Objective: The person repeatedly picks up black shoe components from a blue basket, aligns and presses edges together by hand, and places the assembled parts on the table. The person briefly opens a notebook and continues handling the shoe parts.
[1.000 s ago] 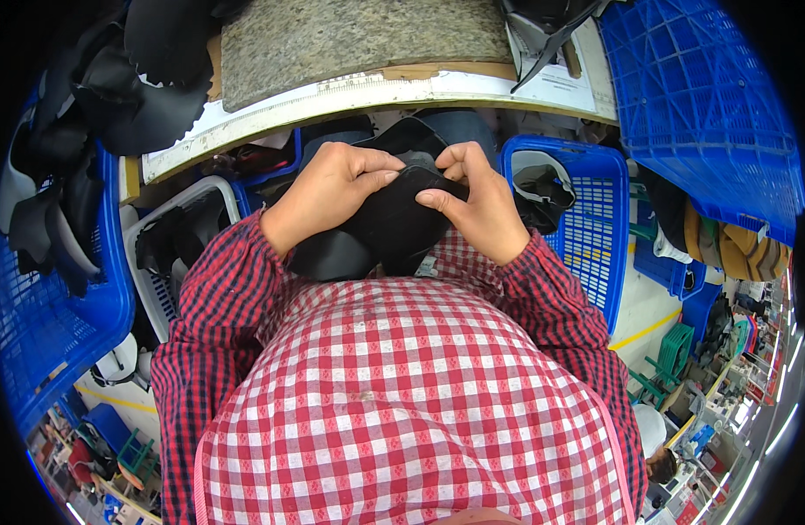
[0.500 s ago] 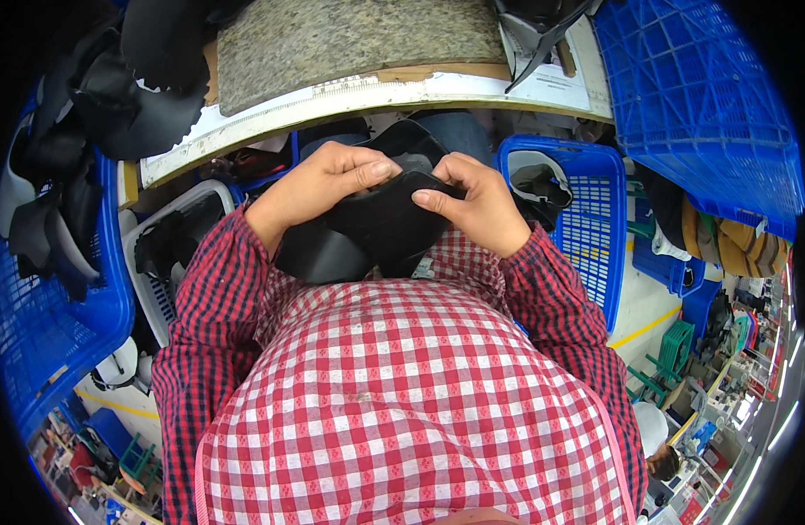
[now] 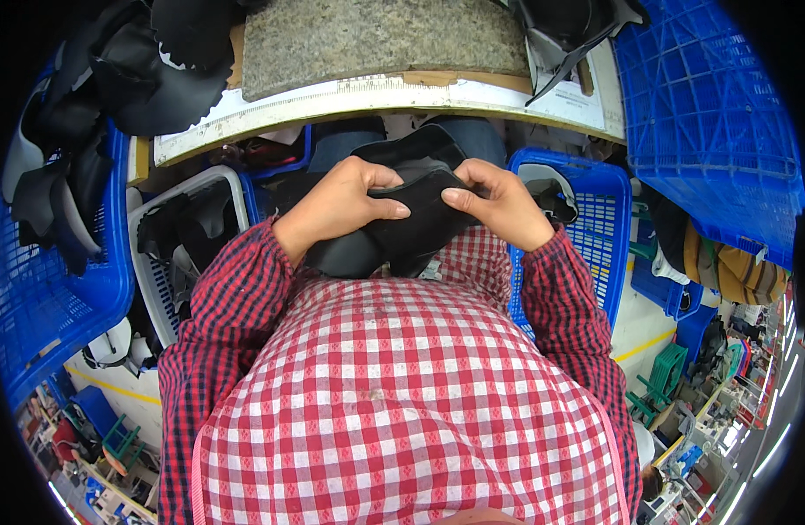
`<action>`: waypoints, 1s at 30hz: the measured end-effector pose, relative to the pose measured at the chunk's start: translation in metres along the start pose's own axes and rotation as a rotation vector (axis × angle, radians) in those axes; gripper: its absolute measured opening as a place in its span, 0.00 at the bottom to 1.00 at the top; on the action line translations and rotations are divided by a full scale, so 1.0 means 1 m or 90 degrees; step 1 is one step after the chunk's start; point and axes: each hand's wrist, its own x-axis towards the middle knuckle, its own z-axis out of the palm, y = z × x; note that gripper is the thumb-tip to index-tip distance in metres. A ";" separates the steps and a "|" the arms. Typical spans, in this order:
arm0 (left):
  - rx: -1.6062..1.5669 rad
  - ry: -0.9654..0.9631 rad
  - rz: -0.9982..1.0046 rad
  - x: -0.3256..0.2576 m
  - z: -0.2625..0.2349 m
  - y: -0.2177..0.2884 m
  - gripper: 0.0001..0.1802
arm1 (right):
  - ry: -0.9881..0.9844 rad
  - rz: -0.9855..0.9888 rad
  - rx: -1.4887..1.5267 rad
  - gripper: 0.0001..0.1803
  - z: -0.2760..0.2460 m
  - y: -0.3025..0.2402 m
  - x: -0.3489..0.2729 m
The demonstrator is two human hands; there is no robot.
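Both hands hold a black leather piece [image 3: 411,229], curved and floppy, in front of my chest just below the workbench edge. My left hand [image 3: 341,203] grips its left side with the thumb pressed on top. My right hand [image 3: 500,203] pinches its right edge, thumb pointing left. The lower part of the black piece hangs behind my red checked shirt [image 3: 402,385] and is partly hidden.
A workbench [image 3: 376,92] with a grey felt pad [image 3: 376,35] lies ahead. Black leather pieces [image 3: 149,61] pile at the far left. Blue baskets stand at the left [image 3: 44,280], the right [image 3: 586,227] and the upper right [image 3: 709,105]; a white basket [image 3: 157,262] holds more black pieces.
Both hands have shifted slightly upward with the black piece, and the fingers have worked along its top edge. The grip stays the same.
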 end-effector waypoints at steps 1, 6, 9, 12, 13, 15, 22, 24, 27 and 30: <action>0.014 0.005 0.016 -0.003 0.001 -0.001 0.09 | -0.011 -0.031 -0.037 0.15 0.000 0.001 0.000; 0.143 -0.029 0.074 -0.006 -0.005 -0.002 0.08 | 0.025 -0.115 -0.180 0.19 0.015 -0.005 -0.001; 0.058 0.001 0.007 -0.008 -0.004 0.001 0.14 | 0.057 -0.069 -0.250 0.20 0.015 -0.016 -0.005; 0.138 0.009 0.012 -0.011 -0.006 0.004 0.16 | 0.069 -0.123 -0.356 0.20 0.018 -0.027 -0.010; 0.141 0.004 0.016 -0.013 -0.007 0.004 0.16 | 0.069 -0.141 -0.381 0.19 0.021 -0.029 -0.011; 0.171 -0.008 -0.003 -0.018 -0.007 0.005 0.15 | 0.091 -0.181 -0.431 0.19 0.026 -0.034 -0.018; 0.394 0.083 0.012 -0.032 0.002 0.015 0.15 | 0.049 -0.083 -0.404 0.19 0.022 -0.044 -0.014; 0.246 0.072 0.048 -0.030 0.001 0.014 0.13 | 0.027 -0.060 -0.396 0.19 0.017 -0.045 -0.013; 0.065 0.010 0.030 -0.026 -0.004 0.004 0.12 | 0.056 -0.137 -0.343 0.21 0.015 -0.042 -0.014; 0.142 0.040 0.018 -0.025 -0.005 -0.008 0.14 | 0.043 -0.078 -0.356 0.19 0.016 -0.039 -0.015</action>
